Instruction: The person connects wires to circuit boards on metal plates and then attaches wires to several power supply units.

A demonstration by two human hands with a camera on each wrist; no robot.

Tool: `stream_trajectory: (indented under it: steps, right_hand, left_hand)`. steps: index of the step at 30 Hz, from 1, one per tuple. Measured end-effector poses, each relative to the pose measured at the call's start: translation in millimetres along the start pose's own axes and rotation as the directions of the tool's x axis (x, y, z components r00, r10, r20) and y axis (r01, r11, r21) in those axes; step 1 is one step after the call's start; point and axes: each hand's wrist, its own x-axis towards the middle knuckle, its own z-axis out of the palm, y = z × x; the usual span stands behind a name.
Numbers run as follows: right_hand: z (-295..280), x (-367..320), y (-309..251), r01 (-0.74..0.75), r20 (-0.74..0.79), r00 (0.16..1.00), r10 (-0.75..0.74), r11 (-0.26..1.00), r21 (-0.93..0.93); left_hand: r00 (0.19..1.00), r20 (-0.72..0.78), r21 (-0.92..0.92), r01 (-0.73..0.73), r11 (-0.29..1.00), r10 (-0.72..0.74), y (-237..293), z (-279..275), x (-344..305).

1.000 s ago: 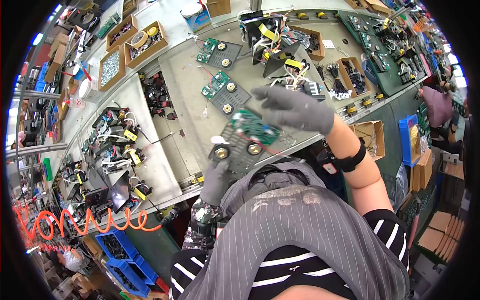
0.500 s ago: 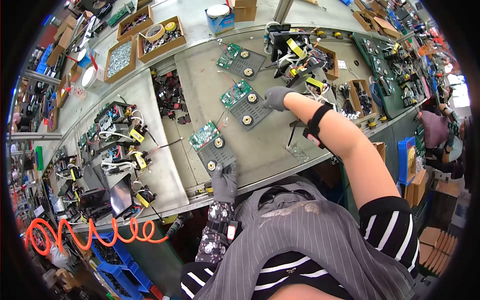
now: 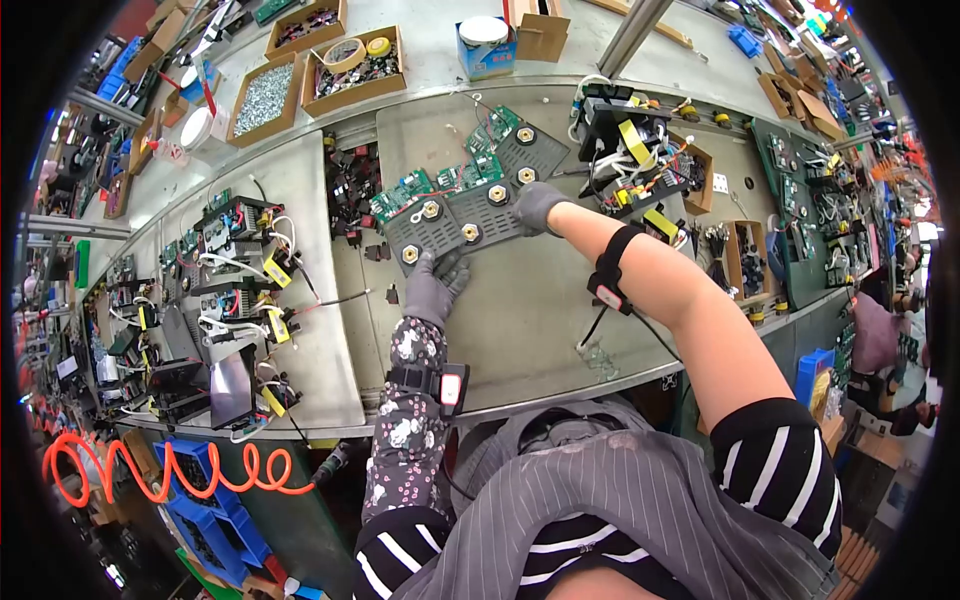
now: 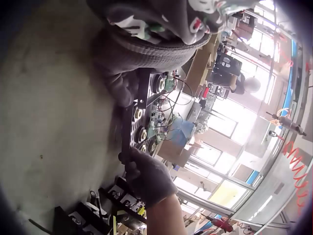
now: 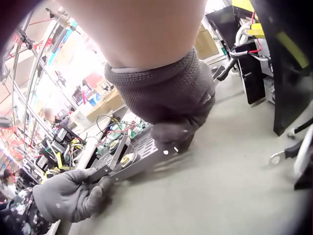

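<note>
Three dark slotted metal panels with brass nuts and green circuit boards sit close together on the bench in the head view. At the left panel, my gloved left hand grips the front edge, thumb on top. My gloved right hand pinches the right end of the middle panel, its fingers curled at the edge. Both hands show on the panel edges in the right wrist view, the left hand at a corner. Behind them lies the far panel, touched by neither hand.
A wired assembly with yellow labels stands right of the panels. More wired units fill the left bench. Behind are cardboard boxes of small parts and a white-lidded tub. A coiled orange hose hangs at the front left.
The left panel, earlier near the bench's front edge, has moved back beside the middle one with my left hand. My right hand, earlier open above the bench, now holds the middle panel, which has shifted left.
</note>
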Motion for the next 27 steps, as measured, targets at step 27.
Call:
stream_trajectory:
  steps: [27]
  right_hand:
    - [-14.5,-22.5,26.3,-0.236,-0.358,0.885,0.299,0.949,0.212]
  left_hand:
    - [0.504,0.743,0.614,-0.254,-0.747,0.439,31.3,52.5,-5.4]
